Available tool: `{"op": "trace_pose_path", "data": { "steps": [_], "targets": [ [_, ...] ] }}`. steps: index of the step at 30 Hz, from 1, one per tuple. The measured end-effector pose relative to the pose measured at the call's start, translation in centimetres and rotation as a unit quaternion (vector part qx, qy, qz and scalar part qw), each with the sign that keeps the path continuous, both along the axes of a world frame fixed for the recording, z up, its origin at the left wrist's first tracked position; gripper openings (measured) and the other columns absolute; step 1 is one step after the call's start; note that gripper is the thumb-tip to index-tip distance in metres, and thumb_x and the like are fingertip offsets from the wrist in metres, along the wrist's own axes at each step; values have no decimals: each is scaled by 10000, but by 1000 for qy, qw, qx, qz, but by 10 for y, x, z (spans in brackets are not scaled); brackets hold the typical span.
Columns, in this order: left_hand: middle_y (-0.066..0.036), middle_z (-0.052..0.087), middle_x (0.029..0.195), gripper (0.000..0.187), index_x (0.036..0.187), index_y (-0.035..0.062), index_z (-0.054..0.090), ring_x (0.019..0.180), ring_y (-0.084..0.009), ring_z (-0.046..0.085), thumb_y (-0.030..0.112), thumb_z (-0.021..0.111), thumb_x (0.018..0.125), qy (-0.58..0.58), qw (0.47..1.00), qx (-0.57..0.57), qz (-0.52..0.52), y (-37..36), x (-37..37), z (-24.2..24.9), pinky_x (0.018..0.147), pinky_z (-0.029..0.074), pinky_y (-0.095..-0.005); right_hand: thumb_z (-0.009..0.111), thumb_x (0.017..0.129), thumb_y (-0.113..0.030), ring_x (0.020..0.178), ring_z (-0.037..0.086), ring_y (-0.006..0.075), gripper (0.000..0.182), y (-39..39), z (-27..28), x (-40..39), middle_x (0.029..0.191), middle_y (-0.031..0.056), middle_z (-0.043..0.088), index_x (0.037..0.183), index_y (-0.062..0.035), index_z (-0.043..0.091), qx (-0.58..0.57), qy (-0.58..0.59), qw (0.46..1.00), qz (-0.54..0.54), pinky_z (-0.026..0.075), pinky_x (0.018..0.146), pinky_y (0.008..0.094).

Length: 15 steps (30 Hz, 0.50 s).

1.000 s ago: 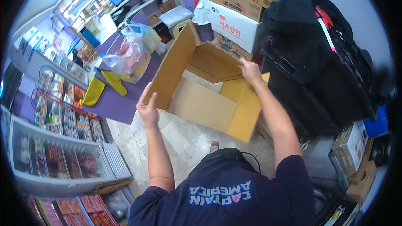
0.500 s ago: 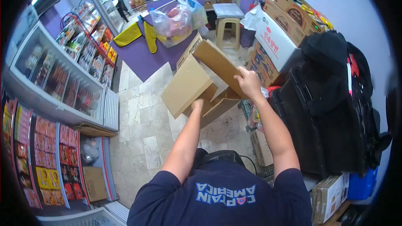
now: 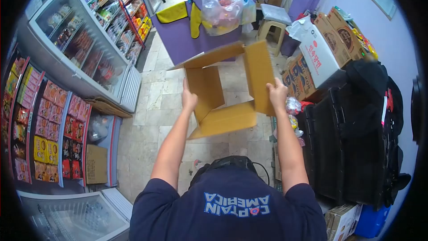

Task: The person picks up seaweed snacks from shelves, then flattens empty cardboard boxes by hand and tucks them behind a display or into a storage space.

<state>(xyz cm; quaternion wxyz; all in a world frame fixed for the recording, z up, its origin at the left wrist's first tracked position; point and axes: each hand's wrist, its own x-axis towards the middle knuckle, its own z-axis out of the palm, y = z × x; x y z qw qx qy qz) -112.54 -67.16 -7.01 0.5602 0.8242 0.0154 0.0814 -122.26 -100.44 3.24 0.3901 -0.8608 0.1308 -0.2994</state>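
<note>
A brown cardboard box [image 3: 227, 119] is held up in front of me, above the tiled floor. Its flaps stand out, and floor tiles show through the gap in its middle. My left hand [image 3: 189, 99] is closed on the box's left side, the thumb pointing up along the edge. On the opposite side, my right hand [image 3: 278, 95] grips the edge of a wide flap [image 3: 258, 73]. Some fingers of both hands are hidden behind the cardboard.
Beyond the box stands a purple counter [image 3: 183, 40] with plastic bags [image 3: 221, 12] hung on it. A stool [image 3: 273, 20] is behind at right. Stacked cartons [image 3: 318, 58] and black cases [image 3: 356, 138] line the right; snack shelves [image 3: 58, 127] and a glass-door fridge [image 3: 82, 40] the left.
The box has been turned and opened out, so I now see through it. My left hand has moved from inside the flaps to the left side. The view has shifted too.
</note>
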Motion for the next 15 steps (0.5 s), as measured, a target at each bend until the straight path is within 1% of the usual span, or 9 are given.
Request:
{"op": "trace_pose_path", "data": {
  "steps": [2,3,5,6,9,11,13,14,15],
  "targets": [
    [-276,460,1399,726,1436,-33,352,1347,-341,414,-119,415,718,41,988,-99,-114,43,-3,37,1123,316,-373,690,775,-91,817,681,373,249,-21,-36,21,848,240,681,1005,1,665,19,-28,999,-32,514,712,423],
    [-274,465,1397,742,1440,-29,347,1341,-339,423,-122,411,707,20,985,-54,-161,57,-4,44,1119,323,-369,687,775,-50,829,697,315,245,-13,-21,18,899,204,707,1010,14,661,-10,-16,997,-68,518,749,401],
    [-268,474,1392,773,1449,-22,338,1328,-334,443,-129,402,686,-16,966,43,-255,84,-7,49,1110,336,-359,654,801,23,834,690,248,217,-13,-39,38,918,152,720,1018,38,656,154,-98,983,-31,517,766,354],
    [-246,494,1385,818,1474,54,338,1309,-330,467,-137,379,680,-55,952,87,-288,91,-5,36,1099,351,-363,642,812,40,840,681,233,207,-8,-49,49,928,142,713,1019,44,651,230,-126,965,-19,513,768,337],
    [-174,503,1406,890,1498,223,328,1294,-326,483,-148,351,690,38,896,159,-412,86,-41,107,1100,349,-367,613,840,76,842,657,197,174,24,-52,66,940,122,693,1011,57,637,412,-189,891,0,502,758,297],
    [-149,497,1418,799,1479,218,370,1311,-297,468,-142,419,768,69,861,125,-489,89,-49,115,1094,354,-359,603,855,79,819,646,187,141,53,-37,74,923,118,680,993,60,628,479,-206,853,1,497,732,283],
    [-157,489,1422,789,1465,190,398,1310,-298,473,-179,373,768,-12,820,271,-504,100,-52,105,1092,357,-355,600,853,83,802,627,168,115,62,-42,82,908,108,670,962,53,620,415,-187,890,14,490,708,283],
    [-151,492,1421,786,1464,220,399,1289,-304,491,-167,382,779,-59,804,282,-520,106,-47,99,1087,367,-360,598,852,86,794,618,158,103,65,-47,84,900,102,666,947,49,617,380,-175,908,20,486,695,282],
    [-153,496,1417,790,1465,229,397,1283,-306,496,-161,389,778,-25,812,260,-522,114,-46,93,1082,371,-363,596,847,88,784,611,157,95,71,-54,84,880,96,659,930,44,613,385,-174,906,13,482,683,284]
  ]
}}
